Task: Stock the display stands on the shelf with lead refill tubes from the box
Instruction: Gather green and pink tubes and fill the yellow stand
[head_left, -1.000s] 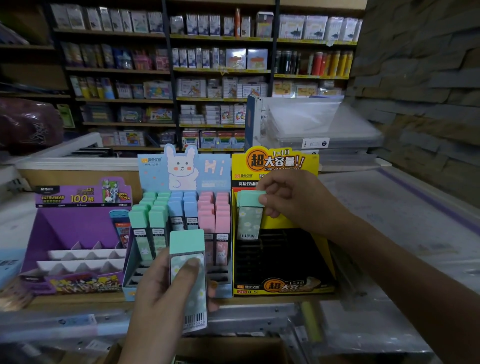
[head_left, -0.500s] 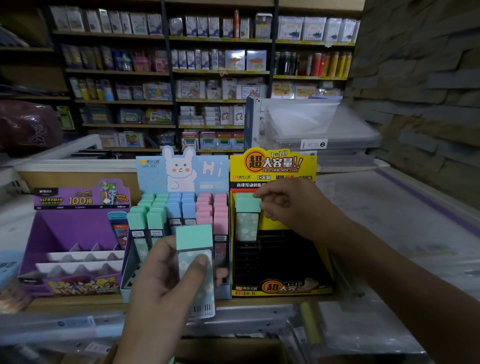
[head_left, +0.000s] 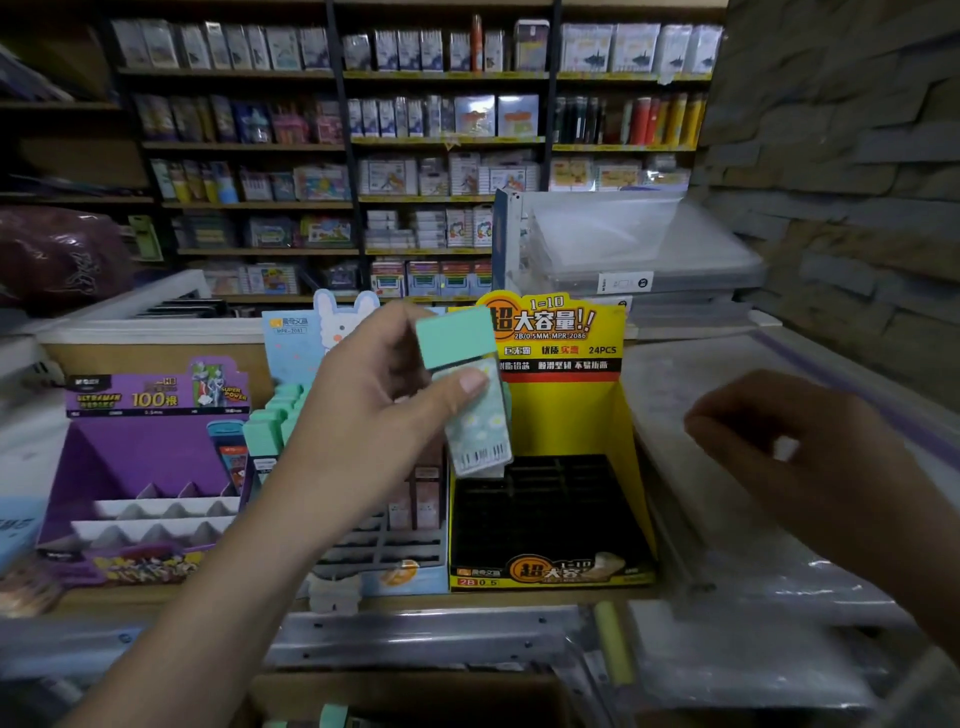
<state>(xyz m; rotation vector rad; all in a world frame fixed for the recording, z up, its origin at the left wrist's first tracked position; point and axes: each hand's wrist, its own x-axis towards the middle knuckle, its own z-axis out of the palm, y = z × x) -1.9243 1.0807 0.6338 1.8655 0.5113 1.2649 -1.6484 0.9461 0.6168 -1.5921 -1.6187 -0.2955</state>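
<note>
My left hand (head_left: 374, 415) grips a mint-capped lead refill tube (head_left: 467, 395) over the yellow display stand (head_left: 618, 415). Its long axis is nearly upright, cap at 11 o'clock, barcode end at 5. The black slots (head_left: 550, 499) lie just beneath, at 6 o'clock. My right hand (head_left: 810, 467) hangs loosely curled and empty at 3 o'clock, farther off.

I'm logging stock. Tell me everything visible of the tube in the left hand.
The lead refill tube is a flat, boxy case, plastic by its look: plain mint-green cap, pale body printed with small white flowers, barcode label at the lower end. It hangs tilted, cap up and leftward, before the yellow display stand. The left hand grips it, thumb across its front.
</note>
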